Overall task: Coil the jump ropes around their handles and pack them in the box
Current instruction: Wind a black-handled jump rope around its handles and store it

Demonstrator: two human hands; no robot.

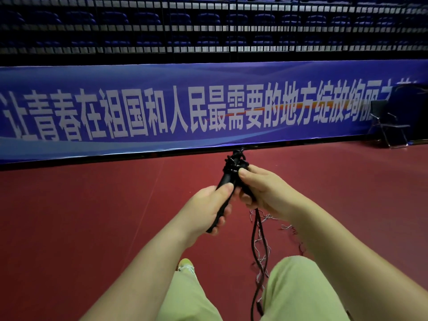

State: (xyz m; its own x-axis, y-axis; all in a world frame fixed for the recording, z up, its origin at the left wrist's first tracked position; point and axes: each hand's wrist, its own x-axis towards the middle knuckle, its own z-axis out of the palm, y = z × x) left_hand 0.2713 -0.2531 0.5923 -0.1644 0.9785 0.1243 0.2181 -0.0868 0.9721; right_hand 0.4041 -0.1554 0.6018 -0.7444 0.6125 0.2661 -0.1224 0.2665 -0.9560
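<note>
A black jump rope handle (225, 179) stands tilted in front of me, its top end wound with black rope coils (235, 162). My left hand (208, 205) grips the lower part of the handle. My right hand (261, 191) pinches the rope beside the coils, thumb on top. The loose black rope (257, 242) hangs down from my right hand between my knees, with frayed pale threads along it. No box is in view.
I stand on a red sports floor (81, 216). A long blue banner (185, 107) with white characters runs across the back. A black folding chair (389, 121) is at the far right. My pale green trouser legs (298, 290) fill the lower frame.
</note>
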